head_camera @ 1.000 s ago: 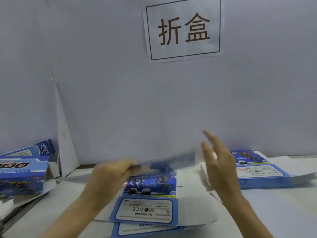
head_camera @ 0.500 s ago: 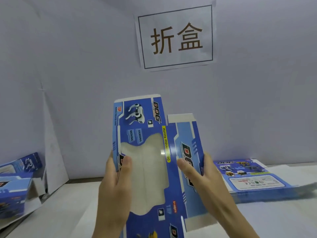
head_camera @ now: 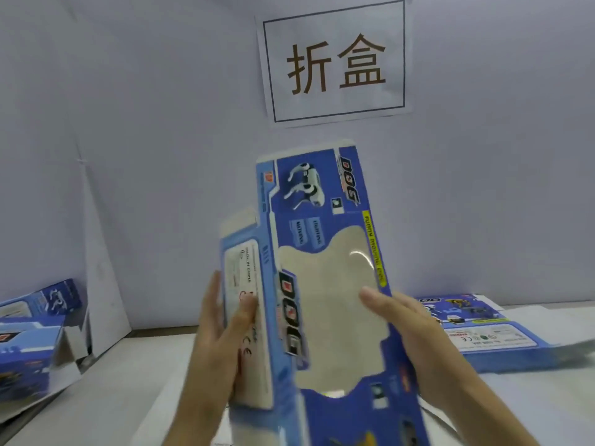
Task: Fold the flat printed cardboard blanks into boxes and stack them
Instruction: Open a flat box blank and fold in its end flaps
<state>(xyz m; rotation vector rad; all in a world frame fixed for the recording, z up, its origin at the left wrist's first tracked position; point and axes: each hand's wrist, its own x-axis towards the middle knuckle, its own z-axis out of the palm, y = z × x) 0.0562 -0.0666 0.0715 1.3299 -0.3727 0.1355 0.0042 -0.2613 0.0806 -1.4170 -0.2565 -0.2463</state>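
A pale grey wall is filling the back of the view, and a white tabletop is running along below it. Above the middle of the tabletop, a blue cardboard blank printed with "DOG" and a robot dog is standing upright in the air. Its clear window panel is facing the camera, and a narrow side panel is angling back along its left crease. To the right, a stack of flat blanks is lying on the tabletop near the wall. To the left, folded boxes are sitting in a loose heap at the tabletop's edge. A white paper sign with two dark characters is hanging on the wall above the held blank.

The left hand is pinching the side panel, with the thumb on the printed face and the fingers reaching round behind. The right hand is gripping the blank's right edge. Its thumb is lying across the window, and the card is hiding the rest of that hand's fingers.
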